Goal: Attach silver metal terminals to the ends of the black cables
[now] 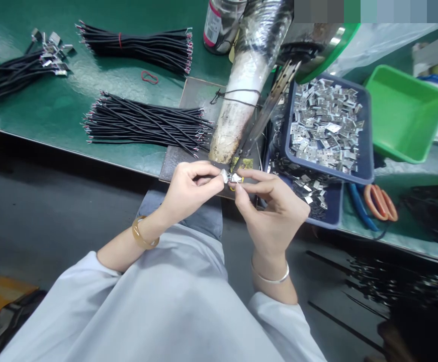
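My left hand and my right hand meet at the front edge of a dark board, fingertips almost touching. Between them is a small shiny metal piece, with white patches beside it at the fingertips. Thumb and fingers of my right hand pinch this piece. My left hand is also closed in a pinch, but what it grips is too small to make out. Just behind the fingertips stands the dirty lower end of a plastic-wrapped tube. A loose pile of black cables lies to the left.
Flat metal tabs fill a blue bin, stacked over a lower blue bin. A green tray and orange-handled pliers are at right. A tied cable bundle, red rubber band and jar lie behind.
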Motion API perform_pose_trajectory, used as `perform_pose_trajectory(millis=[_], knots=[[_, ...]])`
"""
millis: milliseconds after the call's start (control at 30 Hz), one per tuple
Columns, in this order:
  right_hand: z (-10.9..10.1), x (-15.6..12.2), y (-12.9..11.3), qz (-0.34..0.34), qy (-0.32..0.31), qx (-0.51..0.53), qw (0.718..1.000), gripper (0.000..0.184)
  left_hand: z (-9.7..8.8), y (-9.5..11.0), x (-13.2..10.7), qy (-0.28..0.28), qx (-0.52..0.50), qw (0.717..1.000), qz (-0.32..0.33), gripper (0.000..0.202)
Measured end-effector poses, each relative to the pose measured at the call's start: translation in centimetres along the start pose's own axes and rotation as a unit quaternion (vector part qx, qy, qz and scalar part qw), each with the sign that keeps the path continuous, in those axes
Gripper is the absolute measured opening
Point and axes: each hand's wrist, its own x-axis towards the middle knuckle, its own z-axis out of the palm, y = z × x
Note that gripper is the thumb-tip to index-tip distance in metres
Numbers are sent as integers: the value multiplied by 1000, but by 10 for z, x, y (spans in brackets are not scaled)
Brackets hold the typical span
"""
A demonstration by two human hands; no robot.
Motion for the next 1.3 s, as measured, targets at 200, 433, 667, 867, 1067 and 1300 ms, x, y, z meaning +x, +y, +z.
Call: perform_pose_trajectory(millis=[200, 433, 667, 867, 1067, 1300], knots=[[0, 1, 1, 2, -5, 2, 1000, 16, 2, -1, 2, 4, 18, 1000, 3, 19], [-1, 3, 0, -24, 3, -18, 1000, 18, 6, 1, 3, 30, -5, 999, 13, 17], [-2, 1, -2, -46, -2, -44, 998, 18, 4, 5, 1, 15, 14, 1000, 17, 18], [-3, -2, 0, -44, -11, -50, 998, 18, 4, 2, 0, 6, 27, 1000, 13, 19], [-2, 4, -4, -63, 1, -77, 995, 15, 6, 4, 1, 25, 12, 999, 27, 18], [-2, 0, -6, -81, -19, -93, 992, 20, 3, 6, -2, 10, 35, 999, 13, 18]])
